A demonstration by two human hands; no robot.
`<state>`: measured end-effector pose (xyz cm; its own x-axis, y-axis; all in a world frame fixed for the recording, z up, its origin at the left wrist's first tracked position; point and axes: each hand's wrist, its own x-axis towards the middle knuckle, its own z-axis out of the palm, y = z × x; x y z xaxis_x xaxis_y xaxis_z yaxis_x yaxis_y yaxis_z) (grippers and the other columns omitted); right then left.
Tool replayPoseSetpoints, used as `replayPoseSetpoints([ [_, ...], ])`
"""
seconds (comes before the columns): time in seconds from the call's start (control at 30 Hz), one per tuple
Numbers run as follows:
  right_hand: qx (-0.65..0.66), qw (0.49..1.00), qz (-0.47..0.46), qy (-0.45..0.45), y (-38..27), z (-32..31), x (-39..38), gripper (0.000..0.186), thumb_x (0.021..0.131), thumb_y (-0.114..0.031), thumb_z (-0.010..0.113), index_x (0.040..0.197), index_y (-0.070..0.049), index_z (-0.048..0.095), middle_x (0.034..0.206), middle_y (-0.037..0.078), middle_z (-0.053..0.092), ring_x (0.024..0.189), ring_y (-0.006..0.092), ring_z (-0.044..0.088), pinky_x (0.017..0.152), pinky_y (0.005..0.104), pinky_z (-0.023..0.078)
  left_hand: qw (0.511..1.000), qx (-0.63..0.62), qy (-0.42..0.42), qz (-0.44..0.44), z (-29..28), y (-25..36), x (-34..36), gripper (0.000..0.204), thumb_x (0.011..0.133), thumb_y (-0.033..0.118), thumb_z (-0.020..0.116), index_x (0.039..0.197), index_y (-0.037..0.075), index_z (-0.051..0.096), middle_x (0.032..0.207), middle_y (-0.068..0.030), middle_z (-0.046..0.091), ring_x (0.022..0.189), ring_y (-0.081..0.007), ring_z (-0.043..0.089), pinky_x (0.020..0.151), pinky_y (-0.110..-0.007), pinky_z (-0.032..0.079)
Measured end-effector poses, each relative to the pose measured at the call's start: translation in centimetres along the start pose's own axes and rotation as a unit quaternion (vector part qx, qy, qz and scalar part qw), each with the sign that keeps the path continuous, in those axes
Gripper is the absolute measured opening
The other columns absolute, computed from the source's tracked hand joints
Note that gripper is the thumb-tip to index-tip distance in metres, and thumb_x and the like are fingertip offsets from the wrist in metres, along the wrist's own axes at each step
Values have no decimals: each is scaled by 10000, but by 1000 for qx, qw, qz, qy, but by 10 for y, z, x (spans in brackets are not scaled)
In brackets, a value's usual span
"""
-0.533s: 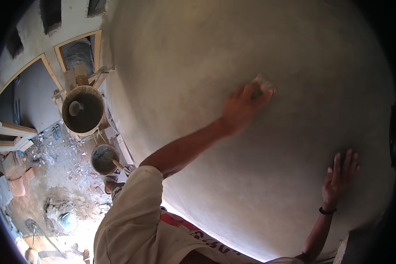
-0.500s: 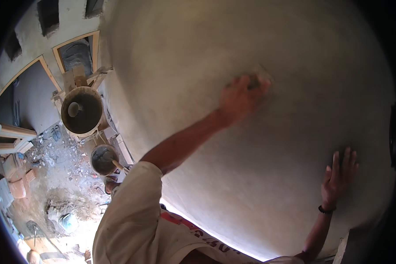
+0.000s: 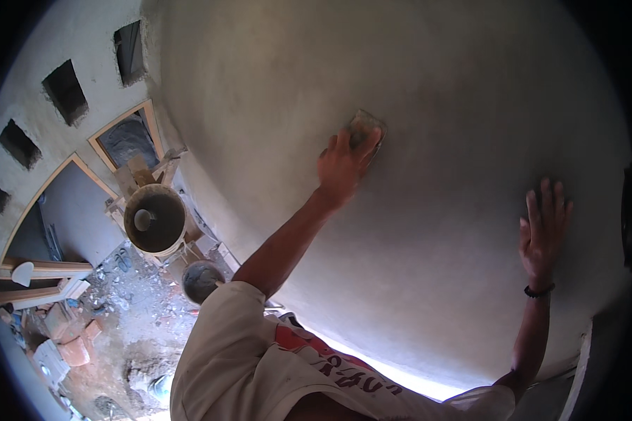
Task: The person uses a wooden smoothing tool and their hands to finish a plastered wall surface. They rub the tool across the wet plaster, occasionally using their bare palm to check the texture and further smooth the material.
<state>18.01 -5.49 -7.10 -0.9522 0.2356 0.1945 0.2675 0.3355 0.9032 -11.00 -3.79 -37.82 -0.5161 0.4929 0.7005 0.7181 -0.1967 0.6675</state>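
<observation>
My left hand [image 3: 340, 168] is closed on a small rectangular hand float [image 3: 363, 121], its face pressed to the grey plastered wall [image 3: 449, 133]. The float looks worn and caked with plaster; my fingers hide part of it, so its grip does not show. Farther right, my right hand [image 3: 543, 235] lies against the same wall with the fingers stretched out and the palm towards the plaster. A dark beaded bracelet [image 3: 538, 290] circles the right wrist, and nothing shows in that hand.
At left, a large bucket [image 3: 156, 247] with a pale round scoop inside stands on a wooden support. Below it is a smaller bucket [image 3: 205, 282] of grey mix. Rubble litters the floor [image 3: 144, 309]. Wood-framed openings [image 3: 128, 140] and square holes [image 3: 64, 92] break the side wall.
My left hand has moved left along the wall with the float. My right hand appears higher on the wall. The view has shifted, so the buckets sit lower and farther right.
</observation>
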Motion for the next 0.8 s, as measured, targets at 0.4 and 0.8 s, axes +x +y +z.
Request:
replayPoseSetpoints([
  [0.4, 31, 999, 9, -7, 0, -1, 2, 416, 1007, -301, 455, 1406, -184, 474, 1513, 88, 394, 1409, 321, 341, 1140, 570, 225, 989, -93, 78, -81, 2, 18, 35, 533, 840, 58, 655, 1314, 296, 597, 841, -55, 517, 729, -212, 587, 584, -356, 492],
  [0.8, 24, 1000, -7, 5, 2, 0, 1, 389, 1037, -310, 387, 1386, -175, 494, 1491, 103, 423, 1406, 344, 340, 1140, 575, 217, 986, -111, 61, -113, 1, -1, 45, 515, 864, 182, 664, 1352, 302, 553, 891, -31, 557, 716, -161, 569, 616, -311, 498],
])
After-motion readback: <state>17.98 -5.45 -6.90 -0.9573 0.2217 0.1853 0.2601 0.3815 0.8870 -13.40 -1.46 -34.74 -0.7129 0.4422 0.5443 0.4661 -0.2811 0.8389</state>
